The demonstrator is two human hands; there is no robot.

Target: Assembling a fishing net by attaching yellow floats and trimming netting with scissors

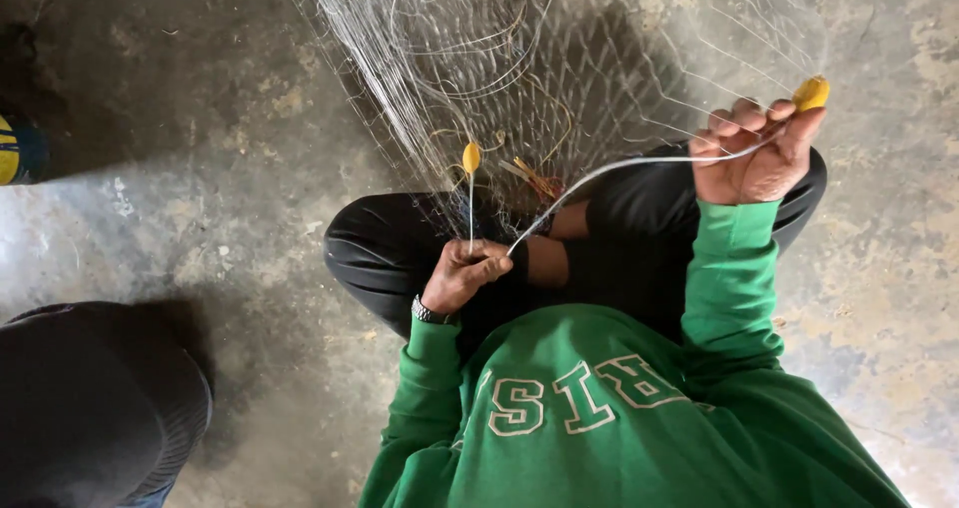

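A fine white fishing net (519, 58) hangs in front of me over my crossed legs in dark trousers. My left hand (462, 273), with a wristwatch, is closed on a white cord (599, 173) and a thin line that runs up to a small yellow float (472, 156). My right hand (754, 148) is raised at the right and grips the other end of the cord beside another yellow float (811, 92). The cord stretches in a curve between both hands. I wear a green sweatshirt.
The ground is stained concrete (220, 188). A dark rounded shape, perhaps another person's clothed knee (95, 408), sits at the lower left. A yellow and blue object (15, 148) shows at the left edge. Thin yellow threads (534, 176) tangle in the net.
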